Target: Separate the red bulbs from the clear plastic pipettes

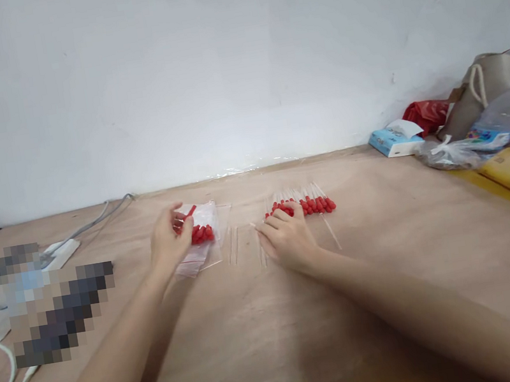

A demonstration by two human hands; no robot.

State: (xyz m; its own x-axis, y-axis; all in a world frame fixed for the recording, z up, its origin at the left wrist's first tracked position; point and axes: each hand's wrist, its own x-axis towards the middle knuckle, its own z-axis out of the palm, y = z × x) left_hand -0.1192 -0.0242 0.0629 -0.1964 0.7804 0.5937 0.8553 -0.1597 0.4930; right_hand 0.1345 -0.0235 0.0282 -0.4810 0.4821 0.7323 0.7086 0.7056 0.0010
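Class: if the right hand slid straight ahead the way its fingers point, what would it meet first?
Most likely the row of red-capped droppers that the right hand already touches at its fingertips; beyond them lies bare table, though depth is unclear.

table (267, 331) looks like matt brown paper, glossy tape on its near edge; clear shiny plastic bag (199, 251), rubbery red caps (201, 233).

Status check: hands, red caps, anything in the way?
Left hand pinching one red cap over the plastic bag. Right hand flat beside the row of capped droppers. Bare glass tubes between hands, nothing blocking.
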